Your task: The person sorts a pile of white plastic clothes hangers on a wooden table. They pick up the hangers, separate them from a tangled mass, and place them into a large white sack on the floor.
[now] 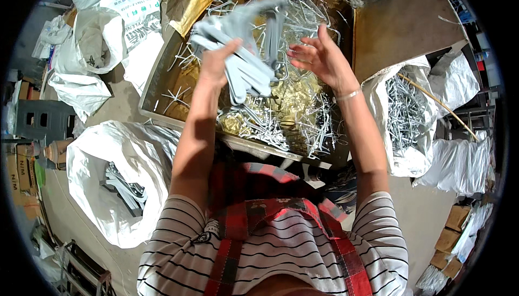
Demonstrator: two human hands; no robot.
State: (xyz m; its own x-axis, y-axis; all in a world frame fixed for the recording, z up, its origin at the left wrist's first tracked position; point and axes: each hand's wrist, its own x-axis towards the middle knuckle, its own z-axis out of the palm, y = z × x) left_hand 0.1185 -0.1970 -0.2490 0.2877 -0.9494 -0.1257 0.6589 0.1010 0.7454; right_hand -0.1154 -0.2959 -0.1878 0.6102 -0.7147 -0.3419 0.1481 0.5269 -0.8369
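In my left hand [215,66] is a bundle of flat grey strips with rounded ends [246,74], gripped with the thumb on top. The bundle is over the large metal tray [162,113], and its far end is smeared by motion. To the right of the bundle, my right hand [323,61] is raised over the tray with its fingers apart and nothing in it. Bent silvery wire pieces [267,134] lie in the tray beneath, along with shiny yellowish clear material [292,101] that I cannot identify.
At the lower left stands an open white sack [89,188] with grey strips inside. A white sack [397,158] of thin metal pieces is at the right, a stick [432,98] leaning across it. More white sacks [138,12] are at the upper left; a brown board [405,31] is at the upper right.
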